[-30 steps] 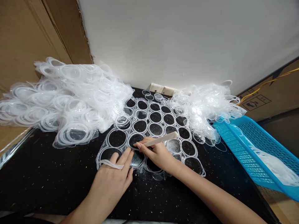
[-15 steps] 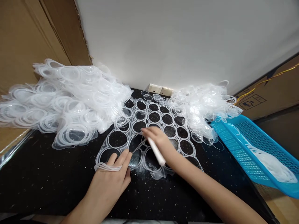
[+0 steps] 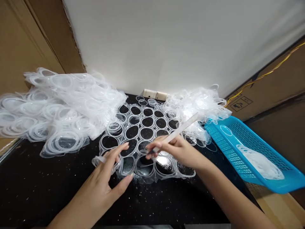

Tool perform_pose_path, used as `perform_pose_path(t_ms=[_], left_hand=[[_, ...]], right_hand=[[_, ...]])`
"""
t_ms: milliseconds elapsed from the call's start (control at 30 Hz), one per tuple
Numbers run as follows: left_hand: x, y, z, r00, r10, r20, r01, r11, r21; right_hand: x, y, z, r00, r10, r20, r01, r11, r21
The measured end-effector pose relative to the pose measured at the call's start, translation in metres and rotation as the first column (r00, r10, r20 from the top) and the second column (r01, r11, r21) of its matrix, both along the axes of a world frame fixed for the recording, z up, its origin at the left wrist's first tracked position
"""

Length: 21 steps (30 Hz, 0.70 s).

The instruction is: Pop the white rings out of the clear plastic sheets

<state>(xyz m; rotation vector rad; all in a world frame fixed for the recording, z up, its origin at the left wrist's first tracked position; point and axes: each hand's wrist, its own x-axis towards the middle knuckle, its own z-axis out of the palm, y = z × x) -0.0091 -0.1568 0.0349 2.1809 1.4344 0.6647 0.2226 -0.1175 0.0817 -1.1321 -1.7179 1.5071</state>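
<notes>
My right hand (image 3: 170,149) is closed around a slim white pen-like tool (image 3: 182,128). Its dark lower tip is near a ring in the front part of a clear plastic sheet with ring outlines (image 3: 145,133). My left hand (image 3: 107,171) is open at the sheet's front left, thumb and fingers spread. Several thin translucent rings (image 3: 96,161) hang looped about its fingers. The sheet lies flat on the black speckled worktop (image 3: 154,206). Whether the tip touches the plastic I cannot tell.
A large pile of ringed sheets (image 3: 64,108) rises at left, and crumpled clear plastic (image 3: 195,105) lies at back right. A blue basket (image 3: 252,152) on the right holds white rings (image 3: 262,162). Loose rings (image 3: 152,102) lie near a wall socket (image 3: 156,94).
My right hand has turned, so the tool now slants up to the right. My left hand has lifted its fingers and spread its thumb. The view has shifted slightly right.
</notes>
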Motion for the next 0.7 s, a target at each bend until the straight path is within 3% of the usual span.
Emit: perform_pose_path(t_ms=[67,167,333,500,700], left_hand=[[0.007,0.001,0.005,0.999,-0.017,0.042,0.018,1.000,-0.019],[0.012,0.007,0.006,0.997,-0.050,0.065,0.052,0.998,-0.030],[0.012,0.016,0.004,0.984,-0.056,0.167,0.071,0.994,-0.088],[0.006,0.013,0.005,0.971,-0.045,0.236,0.073,0.991,-0.111],[-0.025,-0.004,0.001,1.000,-0.014,-0.026,0.015,0.999,0.050]], right_hand=[[-0.011,-0.008,-0.003,0.990,0.067,-0.124,-0.081,0.991,-0.107],[-0.016,-0.008,-0.013,0.972,0.074,-0.221,-0.119,0.973,-0.200],[-0.014,-0.005,-0.024,0.939,0.125,-0.319,-0.191,0.964,-0.185],[-0.022,-0.012,-0.021,0.901,0.150,-0.406,-0.252,0.945,-0.209],[-0.033,-0.024,-0.017,0.882,0.185,-0.433,-0.286,0.941,-0.182]])
